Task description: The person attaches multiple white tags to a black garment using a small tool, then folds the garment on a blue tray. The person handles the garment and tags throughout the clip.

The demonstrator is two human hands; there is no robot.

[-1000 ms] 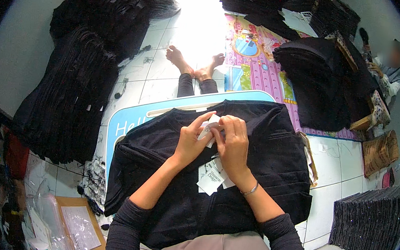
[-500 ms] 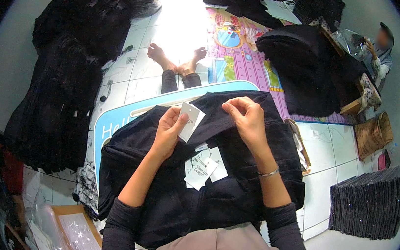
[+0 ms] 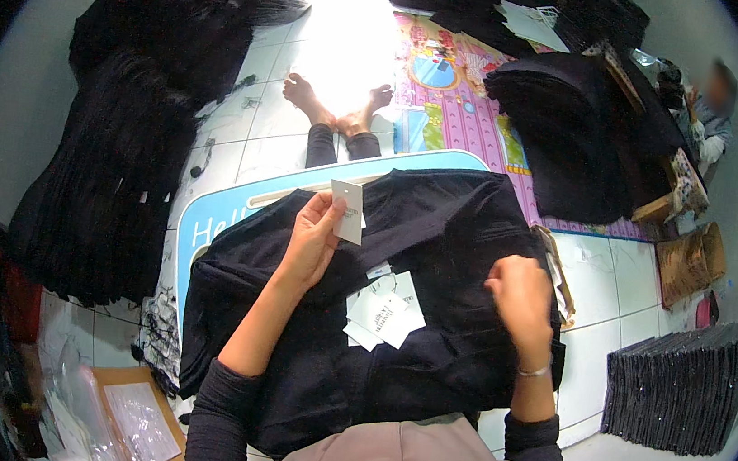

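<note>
Print (image 3: 351, 211) is darkening the white tag (image 3: 343, 225) that the left hand (image 3: 310, 240) is pinching thumb-to-finger above the black garment (image 3: 318, 361); the tag's holed end is pointing far, its long axis running near-to-far. The right hand (image 3: 520, 304) is curling its fingers; I cannot tell whether they are holding anything. Printed tags (image 3: 382, 316) are lying nearer; white lettering (image 3: 203, 233) is marking the blue board (image 3: 219, 203) at left.

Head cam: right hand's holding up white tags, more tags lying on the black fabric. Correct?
Wrong hand: in the head view, now, it's the left hand holding up the white tags, not the right hand, which is well apart from them. The rest stands: more tags lie on the black fabric.
</note>
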